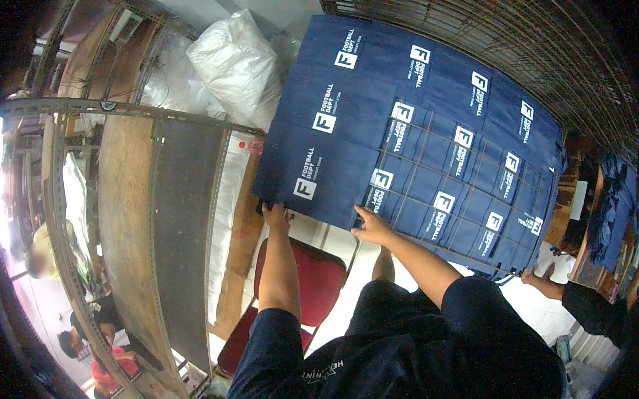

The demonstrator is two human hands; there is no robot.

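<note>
Navy fabric panels with white square logos and lettering lie in rows over a wire rack. The nearest left panel (pixel 317 172) hangs its near edge toward me. My left hand (pixel 276 216) is closed on that panel's near left corner. At its near right corner, my right hand (pixel 372 226) pinches the edge between thumb and fingers; the fingertips are partly hidden. Right of that hand, wire mesh (pixel 419 156) crosses over more navy panels (pixel 468 168). Another person's hand (pixel 543 281) touches the rack's near right corner.
A red-padded chair (pixel 316 282) stands below the panels. Metal shelving with wooden boards (pixel 132 229) runs along my left. A stuffed white plastic sack (pixel 237 67) sits at the back left. Stacked wire racks (pixel 541 40) rise behind. Other people are at the far left.
</note>
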